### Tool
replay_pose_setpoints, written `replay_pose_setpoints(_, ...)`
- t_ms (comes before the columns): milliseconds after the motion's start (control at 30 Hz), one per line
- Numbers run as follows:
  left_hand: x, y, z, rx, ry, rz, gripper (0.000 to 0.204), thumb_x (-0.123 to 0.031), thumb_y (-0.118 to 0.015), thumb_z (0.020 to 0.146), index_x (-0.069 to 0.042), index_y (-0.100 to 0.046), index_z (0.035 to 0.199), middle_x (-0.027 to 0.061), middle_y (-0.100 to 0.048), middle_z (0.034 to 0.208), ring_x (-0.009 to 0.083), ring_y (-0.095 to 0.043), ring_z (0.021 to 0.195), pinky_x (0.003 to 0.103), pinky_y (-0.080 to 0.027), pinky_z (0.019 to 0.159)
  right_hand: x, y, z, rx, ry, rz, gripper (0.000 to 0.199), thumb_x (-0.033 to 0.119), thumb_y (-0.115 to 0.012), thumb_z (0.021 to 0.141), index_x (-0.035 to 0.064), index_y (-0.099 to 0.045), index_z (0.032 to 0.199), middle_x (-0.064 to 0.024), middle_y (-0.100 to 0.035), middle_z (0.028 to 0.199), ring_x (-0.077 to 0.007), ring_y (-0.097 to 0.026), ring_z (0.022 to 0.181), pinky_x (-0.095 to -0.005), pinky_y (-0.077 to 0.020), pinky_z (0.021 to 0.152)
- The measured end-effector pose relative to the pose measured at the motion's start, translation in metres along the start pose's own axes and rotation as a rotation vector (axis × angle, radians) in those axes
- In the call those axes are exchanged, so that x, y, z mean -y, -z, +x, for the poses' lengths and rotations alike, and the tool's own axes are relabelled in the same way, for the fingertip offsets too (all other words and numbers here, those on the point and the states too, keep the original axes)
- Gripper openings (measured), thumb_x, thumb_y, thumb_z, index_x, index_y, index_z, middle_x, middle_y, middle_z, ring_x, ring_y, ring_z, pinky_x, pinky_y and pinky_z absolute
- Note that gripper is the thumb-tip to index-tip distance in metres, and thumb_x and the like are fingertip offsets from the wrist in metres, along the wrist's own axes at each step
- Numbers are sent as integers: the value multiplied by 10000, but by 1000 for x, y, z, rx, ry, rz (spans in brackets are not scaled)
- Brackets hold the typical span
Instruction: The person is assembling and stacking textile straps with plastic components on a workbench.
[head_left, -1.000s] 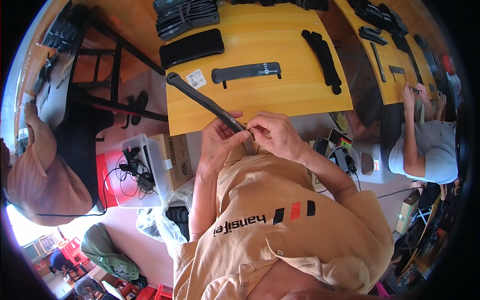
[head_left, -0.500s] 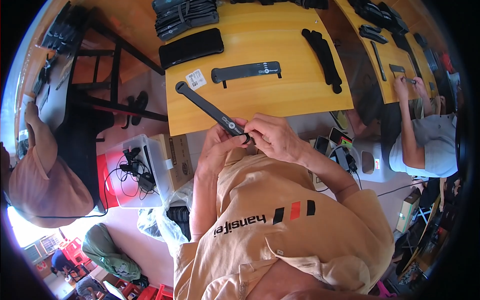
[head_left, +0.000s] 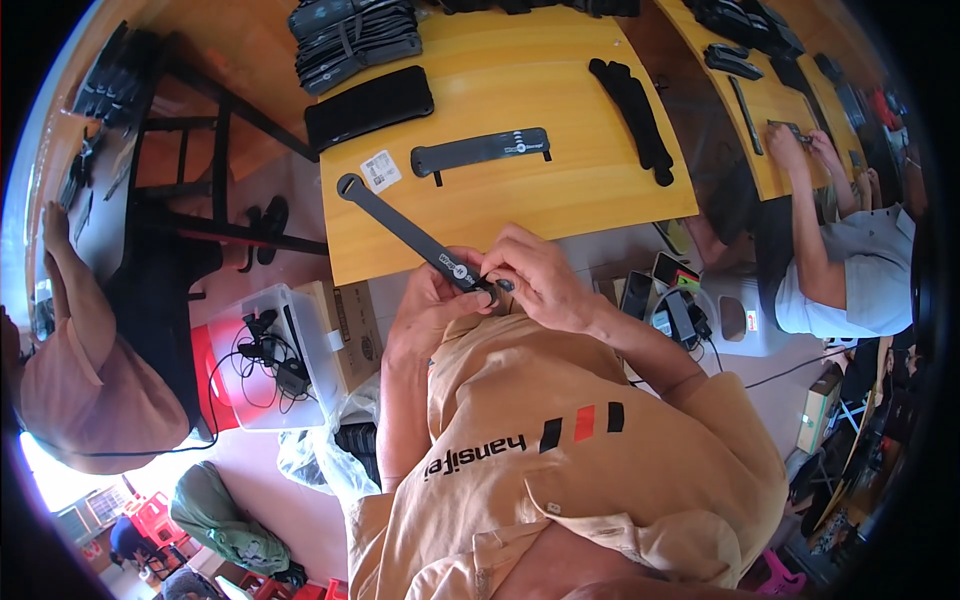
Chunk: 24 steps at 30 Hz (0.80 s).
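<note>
My left hand (head_left: 425, 308) is closed around the lower end of a long dark-grey strap (head_left: 398, 220). The strap slants up and left over the table edge and has a slotted, rounded far end. My right hand (head_left: 550, 285) pinches a small dark piece at the strap's near end, close to my left thumb. How that piece joins the strap is partly hidden by my fingers. A second dark strap (head_left: 470, 154) lies flat on the wooden table (head_left: 560, 200), with two short black tabs along its near edge.
A white label (head_left: 381, 170) and a folded black bundle (head_left: 370, 105) lie on the table's left. Behind them is a stack of dark straps (head_left: 350, 50); black straps (head_left: 635, 120) lie to the right. A plastic bin (head_left: 290, 350) holds cables. Co-workers sit on both sides.
My right hand has shifted its fingers a little apart from my left, showing the small dark piece in its pinch. The whole view has drifted slightly, with the strap held at nearly the same slant.
</note>
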<state>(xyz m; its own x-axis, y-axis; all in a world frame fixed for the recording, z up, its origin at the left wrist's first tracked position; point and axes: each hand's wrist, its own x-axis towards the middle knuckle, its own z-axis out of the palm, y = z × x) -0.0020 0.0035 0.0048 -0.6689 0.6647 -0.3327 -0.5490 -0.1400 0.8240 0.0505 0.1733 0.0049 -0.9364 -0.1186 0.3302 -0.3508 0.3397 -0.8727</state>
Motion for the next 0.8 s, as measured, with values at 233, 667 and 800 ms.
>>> replay_pose_setpoints(233,9,-2,-2,139,71,-113,382,54,-681,692,17,-518,1035,69,-602,806,133,-612,726,231,-503,674,-3,11,12,-80,8,-20,124,-83,-524,761,18,-524,833,-109,-472,780,-281,-503,672,-330,-407,585)
replay_pose_setpoints(667,5,-12,8,-112,-13,-231,329,-64,-357,805,28,-460,1104,111,-580,774,183,-576,545,268,-481,489,10,8,24,38,211,-128,136,-29,-591,733,23,-509,829,-99,-529,804,-281,-526,741,-354,-446,631)
replay_pose_setpoints(800,8,-23,6,-175,6,-194,274,-67,-346,816,-3,-467,1053,53,-506,686,113,-477,488,230,-413,437,13,0,19,-61,228,-139,203,-48,-653,680,19,-540,835,-102,-562,815,-289,-533,717,-335,-439,612)
